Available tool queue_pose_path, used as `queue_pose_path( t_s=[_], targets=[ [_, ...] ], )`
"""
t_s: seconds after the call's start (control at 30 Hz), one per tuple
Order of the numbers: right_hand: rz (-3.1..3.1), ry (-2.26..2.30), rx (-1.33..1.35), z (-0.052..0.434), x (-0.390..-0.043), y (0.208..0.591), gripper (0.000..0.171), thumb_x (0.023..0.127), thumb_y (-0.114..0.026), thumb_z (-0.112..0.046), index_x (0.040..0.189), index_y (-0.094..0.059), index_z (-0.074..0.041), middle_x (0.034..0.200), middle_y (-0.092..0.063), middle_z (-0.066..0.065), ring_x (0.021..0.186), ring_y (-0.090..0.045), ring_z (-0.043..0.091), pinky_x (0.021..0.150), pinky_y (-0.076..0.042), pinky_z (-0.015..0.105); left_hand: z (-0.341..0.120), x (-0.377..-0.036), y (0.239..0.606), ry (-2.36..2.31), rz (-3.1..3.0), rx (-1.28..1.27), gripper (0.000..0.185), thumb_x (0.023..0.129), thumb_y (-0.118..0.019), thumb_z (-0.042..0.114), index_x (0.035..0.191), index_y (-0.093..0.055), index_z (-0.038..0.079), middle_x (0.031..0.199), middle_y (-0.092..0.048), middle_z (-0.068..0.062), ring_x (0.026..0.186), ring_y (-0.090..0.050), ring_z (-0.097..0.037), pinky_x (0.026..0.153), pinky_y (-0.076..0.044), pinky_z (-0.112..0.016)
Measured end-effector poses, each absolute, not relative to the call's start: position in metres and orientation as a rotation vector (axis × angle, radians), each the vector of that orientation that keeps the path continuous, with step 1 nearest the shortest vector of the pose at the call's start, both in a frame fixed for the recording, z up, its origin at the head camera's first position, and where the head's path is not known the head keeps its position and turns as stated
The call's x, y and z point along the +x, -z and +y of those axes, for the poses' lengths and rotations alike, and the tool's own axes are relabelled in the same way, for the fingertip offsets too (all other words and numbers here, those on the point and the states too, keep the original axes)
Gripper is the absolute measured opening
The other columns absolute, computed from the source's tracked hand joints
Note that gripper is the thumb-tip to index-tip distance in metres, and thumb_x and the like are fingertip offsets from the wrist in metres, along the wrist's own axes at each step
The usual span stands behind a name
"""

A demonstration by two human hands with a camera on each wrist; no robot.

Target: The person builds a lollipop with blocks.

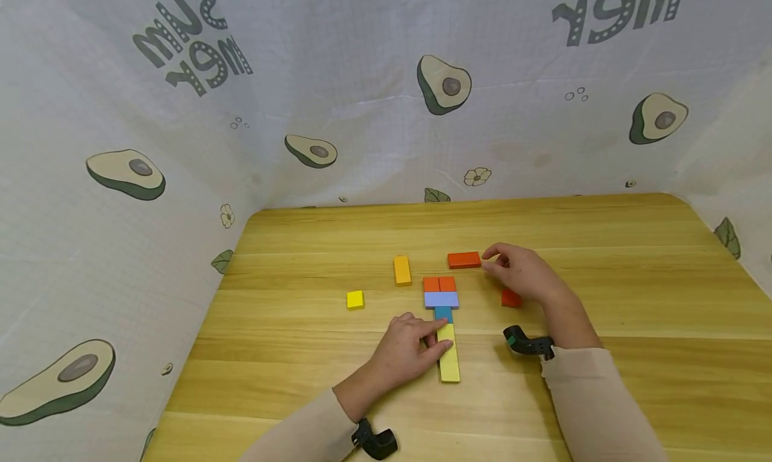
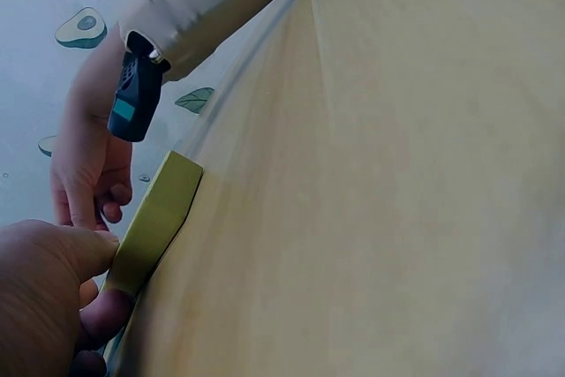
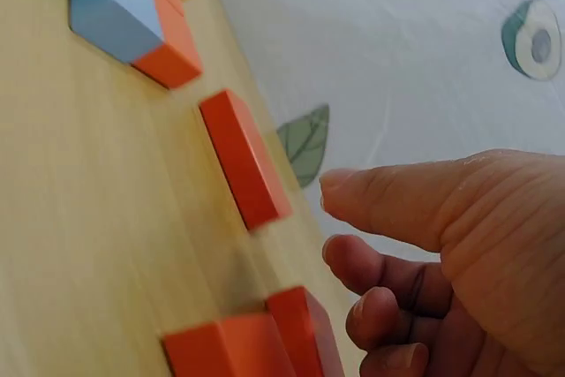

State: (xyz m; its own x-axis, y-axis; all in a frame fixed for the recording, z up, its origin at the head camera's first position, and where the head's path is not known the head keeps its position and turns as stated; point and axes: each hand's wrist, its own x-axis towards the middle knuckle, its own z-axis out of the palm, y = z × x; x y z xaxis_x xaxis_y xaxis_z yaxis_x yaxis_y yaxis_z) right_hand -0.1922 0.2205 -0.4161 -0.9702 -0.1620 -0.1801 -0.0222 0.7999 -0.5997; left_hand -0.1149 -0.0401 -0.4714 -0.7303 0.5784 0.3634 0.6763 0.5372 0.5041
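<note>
Sat on a wooden table, walled in by avocado-print cloth. Left hand lay flat beside the yellow bar, fingers straight, fingertips pressed against its upper left edge, thumb at its side in the left wrist view; nothing gripped, only steadied. Bar lay lengthwise toward the body, far end touching a teal block, beyond that a lilac block and an orange pair, all in one joined column. Right hand hovered just right of the red bar, fingers loosely curled, index tip near the bar's right end; looked apart in the right wrist view, so probably not touching, and holding nothing. Small red block partly under that hand's heel. Orange bar and yellow cube lay apart to the left. Judged as painted wood: light, stiff, smooth-faced, apt to slide on the table at a nudge rather than tip, being flat and low. Not fragile. Best taken across the short width, thumb on one long side and fingers on the other, near the middle; an end-on push would likely skew it.
</note>
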Motion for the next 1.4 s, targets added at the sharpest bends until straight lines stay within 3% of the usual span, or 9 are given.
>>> queue_pose_path(
  t_s=[0.17,0.43,0.73,1.13,1.4],
  targets=[
    [2.767,0.904,-0.090,0.236,-0.193,0.413,0.031,0.092,-0.056,-0.031,0.114,-0.055,-0.008,0.095,-0.053,0.012,0.076,-0.049,0.025,0.064,-0.042,0.035,-0.040,-0.115,0.471,0.962,-2.616,-1.079,0.037,0.088,-0.062,0.038,0.114,-0.068,0.012,0.064,-0.049,0.022,0.063,-0.041,0.001,0.063,-0.031,-0.015],
    [2.778,0.850,-0.077,0.253,-0.190,0.411,0.037,0.092,-0.056,-0.028,0.119,-0.054,-0.003,0.115,-0.048,0.025,0.098,-0.047,0.037,0.081,-0.041,0.052,-0.040,-0.115,0.471,0.960,-2.599,-1.087,0.037,0.087,-0.062,0.037,0.113,-0.068,0.011,0.064,-0.049,0.021,0.062,-0.041,0.001,0.062,-0.031,-0.014],
    [2.668,0.811,0.017,0.258,-0.187,0.412,0.046,0.089,-0.058,-0.036,0.120,-0.050,-0.003,0.097,-0.056,0.016,0.081,-0.050,0.027,0.067,-0.041,0.037,-0.040,-0.114,0.470,0.957,-2.603,-1.094,0.037,0.088,-0.062,0.037,0.113,-0.068,0.011,0.064,-0.049,0.021,0.062,-0.042,0.001,0.062,-0.032,-0.014],
    [2.654,0.774,-0.041,0.253,-0.190,0.416,0.054,0.091,-0.054,-0.041,0.127,-0.045,-0.002,0.092,-0.053,0.013,0.079,-0.050,0.026,0.067,-0.041,0.037,-0.040,-0.114,0.471,0.944,-2.592,-1.091,0.036,0.087,-0.063,0.036,0.114,-0.068,0.012,0.064,-0.049,0.021,0.063,-0.042,0.001,0.064,-0.032,-0.014],
    [2.577,0.846,-0.091,0.257,-0.186,0.407,0.049,0.084,-0.059,-0.018,0.129,-0.043,-0.004,0.092,-0.054,0.012,0.076,-0.049,0.024,0.063,-0.040,0.034,-0.040,-0.114,0.471,0.945,-2.595,-1.089,0.036,0.087,-0.063,0.036,0.113,-0.068,0.012,0.064,-0.049,0.021,0.062,-0.041,0.001,0.064,-0.032,-0.014]
  ],
)
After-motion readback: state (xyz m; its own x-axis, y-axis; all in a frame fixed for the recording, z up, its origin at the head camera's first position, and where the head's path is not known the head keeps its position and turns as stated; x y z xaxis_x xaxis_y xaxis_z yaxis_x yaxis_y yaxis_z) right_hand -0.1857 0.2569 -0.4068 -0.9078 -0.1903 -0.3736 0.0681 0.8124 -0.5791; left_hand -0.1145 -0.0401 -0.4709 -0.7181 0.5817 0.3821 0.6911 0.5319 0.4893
